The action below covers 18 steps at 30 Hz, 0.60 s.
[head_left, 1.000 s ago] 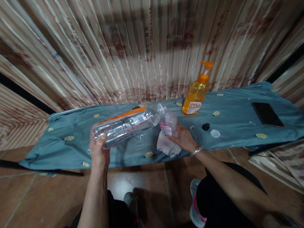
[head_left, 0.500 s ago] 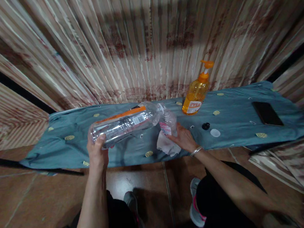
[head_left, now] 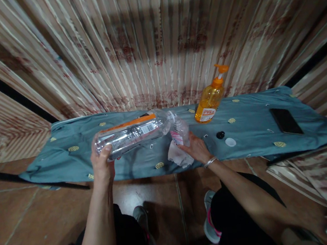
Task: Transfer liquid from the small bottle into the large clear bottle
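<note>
My left hand point(head_left: 103, 160) is wrapped round the base end of a large clear bottle point(head_left: 131, 134) with an orange-edged label. That bottle lies nearly level in the air, its neck tipped to the right over the mouth of a small clear bottle point(head_left: 179, 133) with a pink label. The small bottle is in my right hand point(head_left: 195, 147), whose wrist has a bracelet. Whether the two mouths touch, I cannot tell. A crumpled pale cloth point(head_left: 179, 155) lies at the small bottle's foot. Any liquid passing between them is too small to make out.
A pump bottle of orange liquid point(head_left: 209, 102) stands behind and right of my right hand. A black cap point(head_left: 220, 134), a white disc point(head_left: 230, 142) and a dark phone point(head_left: 286, 121) lie on the teal-covered table point(head_left: 139, 167). A striped curtain point(head_left: 146, 39) hangs behind.
The large bottle's base end has shifted slightly left and down with my left hand. The whole view has moved a little; my right hand keeps its hold on the small bottle.
</note>
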Available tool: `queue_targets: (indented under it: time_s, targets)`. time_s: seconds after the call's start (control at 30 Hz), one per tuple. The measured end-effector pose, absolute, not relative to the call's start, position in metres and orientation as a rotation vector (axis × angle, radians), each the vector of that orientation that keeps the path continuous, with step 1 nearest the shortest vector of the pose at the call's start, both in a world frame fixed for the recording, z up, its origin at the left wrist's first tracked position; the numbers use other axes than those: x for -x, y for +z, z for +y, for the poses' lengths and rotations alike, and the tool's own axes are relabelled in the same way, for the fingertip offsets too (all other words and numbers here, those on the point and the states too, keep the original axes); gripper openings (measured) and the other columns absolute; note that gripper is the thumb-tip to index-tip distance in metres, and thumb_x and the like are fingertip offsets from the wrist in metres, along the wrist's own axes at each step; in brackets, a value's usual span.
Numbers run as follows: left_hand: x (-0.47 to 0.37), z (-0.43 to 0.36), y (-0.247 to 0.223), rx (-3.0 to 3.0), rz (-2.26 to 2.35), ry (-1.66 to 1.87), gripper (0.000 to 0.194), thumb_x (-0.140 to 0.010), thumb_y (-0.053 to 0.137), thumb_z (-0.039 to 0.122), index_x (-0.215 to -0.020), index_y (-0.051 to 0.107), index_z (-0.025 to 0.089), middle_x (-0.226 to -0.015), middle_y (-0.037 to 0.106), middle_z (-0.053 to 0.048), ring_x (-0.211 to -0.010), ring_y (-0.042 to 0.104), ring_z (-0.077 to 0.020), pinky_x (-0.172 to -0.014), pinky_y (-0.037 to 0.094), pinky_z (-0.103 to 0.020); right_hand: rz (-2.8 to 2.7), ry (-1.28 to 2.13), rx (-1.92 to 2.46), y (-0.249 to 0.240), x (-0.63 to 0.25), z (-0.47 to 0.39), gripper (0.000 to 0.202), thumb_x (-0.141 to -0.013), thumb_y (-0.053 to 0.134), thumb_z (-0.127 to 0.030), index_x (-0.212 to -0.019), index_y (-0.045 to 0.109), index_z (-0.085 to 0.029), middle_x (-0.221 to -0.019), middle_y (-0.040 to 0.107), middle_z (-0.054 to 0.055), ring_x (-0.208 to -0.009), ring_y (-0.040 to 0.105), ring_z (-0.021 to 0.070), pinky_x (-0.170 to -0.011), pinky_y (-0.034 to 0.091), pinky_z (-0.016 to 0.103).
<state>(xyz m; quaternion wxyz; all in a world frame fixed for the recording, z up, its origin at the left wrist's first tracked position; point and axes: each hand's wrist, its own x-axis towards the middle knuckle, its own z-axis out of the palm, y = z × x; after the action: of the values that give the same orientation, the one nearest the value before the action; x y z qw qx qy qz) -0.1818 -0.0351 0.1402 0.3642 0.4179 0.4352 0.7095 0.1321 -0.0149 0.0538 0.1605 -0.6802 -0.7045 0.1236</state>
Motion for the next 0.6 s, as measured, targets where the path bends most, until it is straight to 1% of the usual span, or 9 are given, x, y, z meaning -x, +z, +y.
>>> queue_targets:
  time_s: [0.13, 0.3, 0.43, 0.6]
  targets:
    - [0.1826, -0.0353, 0.1406, -1.062, 1.120, 1.836, 0.060, -0.059, 0.084, 0.044, -0.111, 0.067, 0.019, -0.087, 0.069, -0.003, -0.064, 0.062, -0.0143, -0.049, 0.048, -0.021, -2.025, 0.340, 1.962, 0.0551, -0.1312, -0.0154, 0.047, -0.096, 0.072, -0.043, -0.127, 0.058, -0.011, -0.110, 0.079, 0.017, -0.102, 0.077, 0.0287, -0.084, 0.054, 0.030]
    - [0.1833, -0.0362, 0.1420, -1.078, 1.110, 1.832, 0.063, -0.060, 0.084, 0.041, -0.116, 0.066, 0.020, -0.087, 0.069, -0.002, -0.059, 0.057, -0.0112, -0.048, 0.047, -0.021, -2.027, 0.335, 1.963, 0.0557, -0.1305, -0.0150, 0.048, -0.095, 0.072, -0.043, -0.127, 0.057, -0.011, -0.111, 0.079, 0.018, -0.104, 0.077, 0.0292, -0.086, 0.055, 0.031]
    - [0.1854, -0.0364, 0.1419, -1.115, 1.100, 1.825, 0.061, -0.062, 0.083, 0.041, -0.117, 0.066, 0.021, -0.086, 0.068, -0.001, -0.058, 0.056, -0.0110, -0.049, 0.047, -0.022, -2.019, 0.353, 1.970, 0.0582, -0.1293, -0.0151, 0.049, -0.095, 0.073, -0.042, -0.128, 0.058, -0.009, -0.112, 0.078, 0.020, -0.106, 0.077, 0.0303, -0.086, 0.056, 0.031]
    - [0.1862, -0.0368, 0.1414, -1.118, 1.124, 1.836, 0.062, -0.062, 0.085, 0.042, -0.116, 0.066, 0.021, -0.091, 0.068, -0.002, -0.061, 0.057, -0.0114, -0.051, 0.049, -0.023, -2.013, 0.349, 1.969, 0.0602, -0.1290, -0.0161, 0.048, -0.095, 0.072, -0.042, -0.126, 0.058, -0.009, -0.111, 0.078, 0.019, -0.105, 0.077, 0.0300, -0.085, 0.055, 0.030]
